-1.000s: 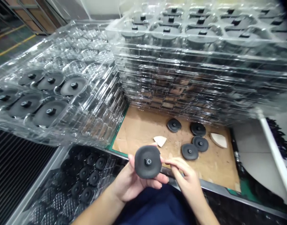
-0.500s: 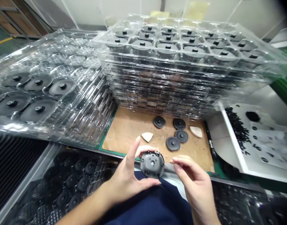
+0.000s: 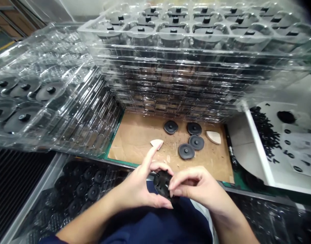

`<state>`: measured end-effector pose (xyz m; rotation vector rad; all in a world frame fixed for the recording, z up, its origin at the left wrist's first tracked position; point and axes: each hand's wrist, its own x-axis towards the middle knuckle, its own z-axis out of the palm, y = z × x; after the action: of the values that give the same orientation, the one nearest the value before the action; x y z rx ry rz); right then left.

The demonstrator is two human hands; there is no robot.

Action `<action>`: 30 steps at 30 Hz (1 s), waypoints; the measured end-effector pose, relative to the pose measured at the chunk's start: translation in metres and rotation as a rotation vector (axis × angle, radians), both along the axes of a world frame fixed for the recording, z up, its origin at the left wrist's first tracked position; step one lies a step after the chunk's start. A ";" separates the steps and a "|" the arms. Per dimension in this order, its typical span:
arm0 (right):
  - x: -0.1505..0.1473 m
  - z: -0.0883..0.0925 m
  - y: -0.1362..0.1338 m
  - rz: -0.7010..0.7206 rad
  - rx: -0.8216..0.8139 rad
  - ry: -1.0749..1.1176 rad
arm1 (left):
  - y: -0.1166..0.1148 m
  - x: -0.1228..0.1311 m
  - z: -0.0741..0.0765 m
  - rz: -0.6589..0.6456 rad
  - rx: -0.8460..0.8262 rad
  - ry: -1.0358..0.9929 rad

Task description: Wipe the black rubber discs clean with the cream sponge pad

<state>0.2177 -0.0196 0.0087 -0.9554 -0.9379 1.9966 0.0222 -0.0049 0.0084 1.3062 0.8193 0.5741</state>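
Right hand [image 3: 196,186] has closed in since half a second ago: it was off to the side of the black disc [image 3: 161,184], now its fingertips are on it. Disc has also tipped; its inner face was square to me, now it's angled and mostly in shadow.

Left hand [image 3: 142,189] has the disc gripped by its edge, thumb on the near side, fingers on the far side, one finger sticking up clear. Right thumb and fingers are bunched at the disc's right side. Can't tell if they're pinching a small part or just pressing; the contact is hidden.

Disc is up in front of my body, just short of the cardboard [image 3: 135,135]. Four other discs [image 3: 186,151] lie on that, post side up, plus two pale wedges [image 3: 156,144]. White tray [image 3: 257,145] with small black bits is well off to the right.

To do this well, my take: keep the left grip on the rim only so the inner face stays free. Work the right side with fingertips, light and square, no prying. Brace against the left thumb so the disc doesn't twist. Tip it back toward the light; my own fingers are blocking the view.
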 end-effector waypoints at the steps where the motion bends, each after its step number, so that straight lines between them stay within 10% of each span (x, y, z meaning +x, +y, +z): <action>1: 0.001 -0.002 0.000 -0.001 0.006 0.006 | 0.001 0.002 0.000 -0.006 -0.016 0.019; 11: 0.018 -0.036 -0.017 -0.145 -0.027 0.048 | 0.011 0.018 -0.002 -0.013 0.096 0.056; 24: 0.030 -0.033 -0.017 -0.197 0.023 -0.033 | 0.021 0.033 -0.003 -0.099 0.132 0.073; 30: 0.008 -0.062 -0.025 -0.278 0.143 -0.256 | 0.028 -0.001 0.032 -0.084 -0.063 0.510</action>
<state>0.2260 -0.0441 -0.0538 -1.2070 -1.0091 1.5802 0.0208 0.0230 0.0409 1.4423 1.1808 0.1408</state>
